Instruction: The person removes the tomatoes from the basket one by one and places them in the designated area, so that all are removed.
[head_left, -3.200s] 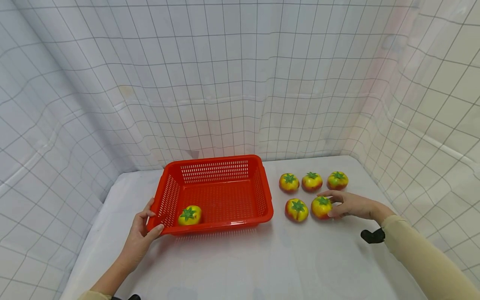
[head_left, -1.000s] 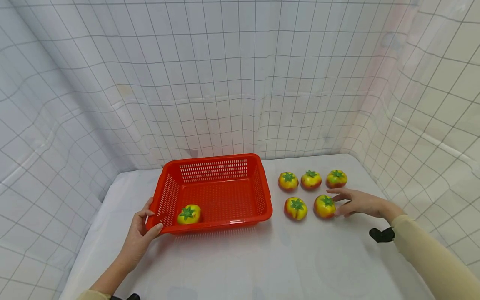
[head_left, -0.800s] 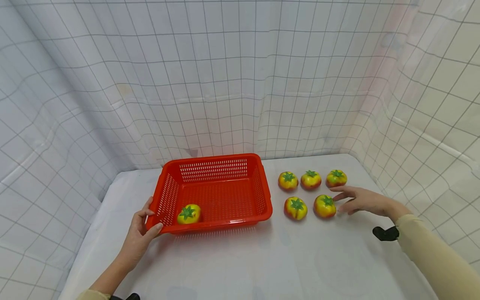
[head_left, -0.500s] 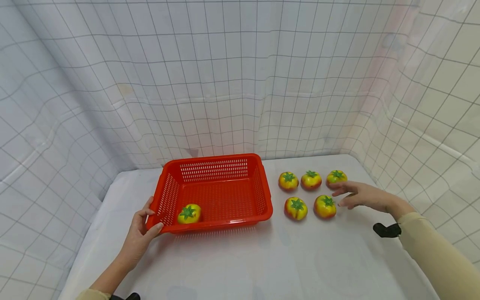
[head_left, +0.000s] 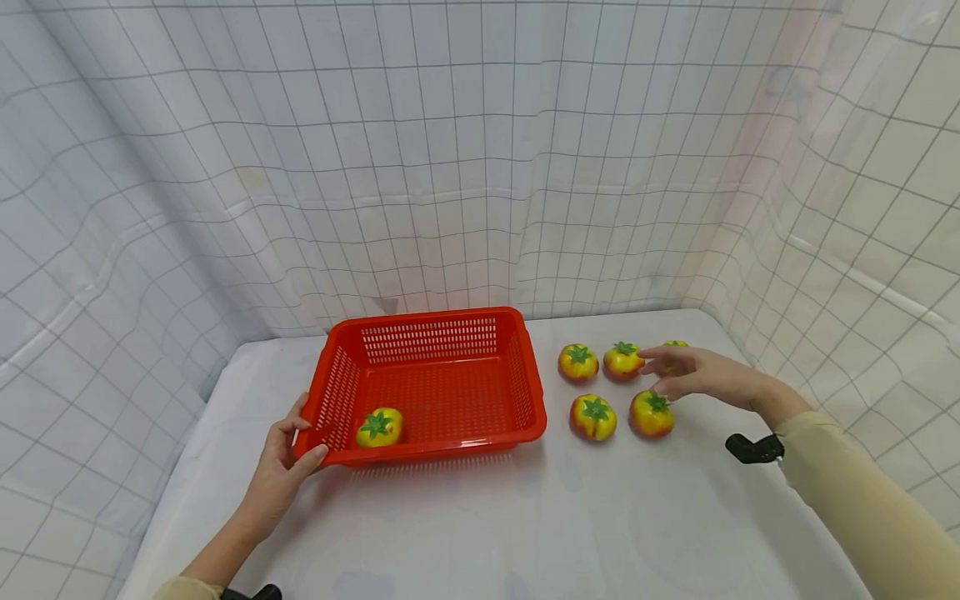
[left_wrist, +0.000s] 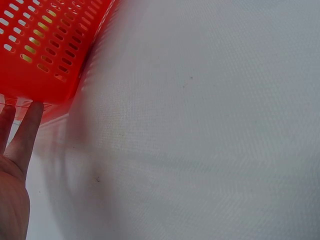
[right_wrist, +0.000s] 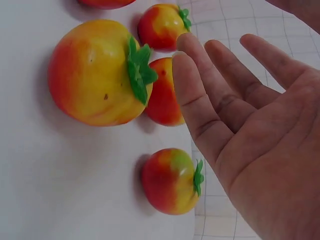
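Observation:
My left hand [head_left: 277,475] holds the near left corner of a red slotted plastic basket [head_left: 330,457], thumb on the rim. In the left wrist view, fingers [left_wrist: 26,132] touch the basket wall [left_wrist: 47,90]. One yellow-red tomato [head_left: 380,427] with a green star-shaped top lies inside. My right hand [head_left: 705,377] hovers with spread fingers above the tomatoes on the right, holding nothing. Below it sits the front right tomato [head_left: 651,415]; the back right tomato [head_left: 677,343] is mostly hidden behind it. The right wrist view shows the palm [right_wrist: 280,160] beside several tomatoes, apart from the large one [right_wrist: 97,72].
Three tomatoes form the back row, including the left one [head_left: 578,363] and the middle one [head_left: 623,361]. Another tomato [head_left: 593,417] sits in front. A white cloth covers the table [head_left: 480,525]. Gridded white curtains [head_left: 450,167] enclose the back and sides.
My right hand has let go of the front right tomato, which was shifted slightly right. It then drew back and rose, and now has moved left over the tomatoes. The left hand has stayed.

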